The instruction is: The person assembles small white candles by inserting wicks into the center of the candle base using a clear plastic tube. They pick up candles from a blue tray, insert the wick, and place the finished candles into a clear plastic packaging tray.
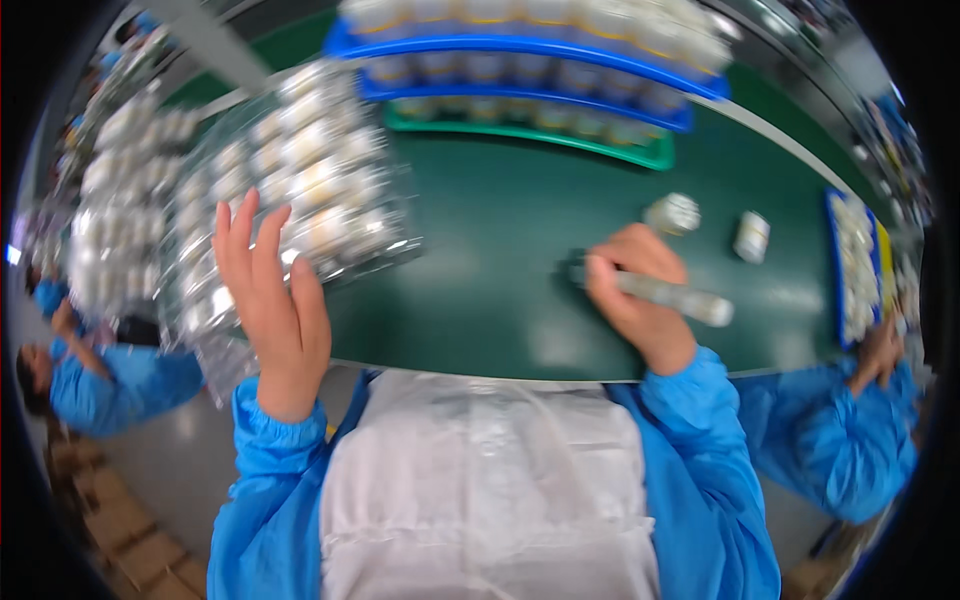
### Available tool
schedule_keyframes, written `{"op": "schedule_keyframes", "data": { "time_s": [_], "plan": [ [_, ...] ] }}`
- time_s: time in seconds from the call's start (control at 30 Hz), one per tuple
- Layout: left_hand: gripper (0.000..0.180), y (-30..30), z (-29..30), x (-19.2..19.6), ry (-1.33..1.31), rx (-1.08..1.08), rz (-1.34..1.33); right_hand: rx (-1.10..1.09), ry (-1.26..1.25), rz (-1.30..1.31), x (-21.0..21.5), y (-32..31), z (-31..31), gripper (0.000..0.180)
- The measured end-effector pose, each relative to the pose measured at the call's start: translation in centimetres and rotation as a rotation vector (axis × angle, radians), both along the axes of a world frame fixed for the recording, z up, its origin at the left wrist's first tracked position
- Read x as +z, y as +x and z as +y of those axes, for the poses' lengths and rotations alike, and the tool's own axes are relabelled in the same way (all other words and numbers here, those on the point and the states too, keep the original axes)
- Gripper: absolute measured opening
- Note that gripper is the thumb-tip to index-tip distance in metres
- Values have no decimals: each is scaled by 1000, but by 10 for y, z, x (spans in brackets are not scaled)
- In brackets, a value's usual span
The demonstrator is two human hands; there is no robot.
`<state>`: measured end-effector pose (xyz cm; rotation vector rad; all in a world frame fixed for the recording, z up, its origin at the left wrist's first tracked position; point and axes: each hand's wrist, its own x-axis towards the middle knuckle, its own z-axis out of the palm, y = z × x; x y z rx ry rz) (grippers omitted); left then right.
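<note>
My right hand [640, 290] is closed around a thick, greyish pen-shaped tool [680, 298], gripped the way one writes. Its dark end points left, low over the green tabletop, and its pale rear end sticks out to the right; blur hides its exact kind. My left hand [275, 290] has its fingers spread, at the near edge of a clear plastic pack of white bottles [320, 180]; whether it touches the plastic I cannot tell. Just beyond my right hand is a small white bottle [673, 213], and another white bottle [752, 237] lies to its right.
Stacked blue trays [530, 95] and a green tray [525, 135] of bottles stand at the back of the green table [480, 210]. More wrapped bottles [120, 200] are at left. A blue tray of small white pieces [855, 270] sits at right. Blue-sleeved people [125, 385] flank me.
</note>
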<state>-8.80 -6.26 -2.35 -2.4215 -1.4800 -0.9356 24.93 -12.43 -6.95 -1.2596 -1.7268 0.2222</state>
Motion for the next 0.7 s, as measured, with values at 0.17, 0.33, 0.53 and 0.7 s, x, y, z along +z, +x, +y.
{"op": "schedule_keyframes", "data": {
  "time_s": [0.17, 0.33, 0.53, 0.7],
  "plan": [
    [32, 100, -2, 6, -57, -541, -1, -192, 338, -143, 24, 29, 1, 9],
    [40, 185, 18, -23, -238, -732, -60, -710, 104, 10, 12, 137, -32, 9],
    [45, 261, 18, -47, -251, -848, -101, -662, -323, 207, -13, 178, -41, 24],
    [42, 263, 24, -58, -387, -900, -95, -429, -386, 398, -15, 151, -29, 17]
  ]
}}
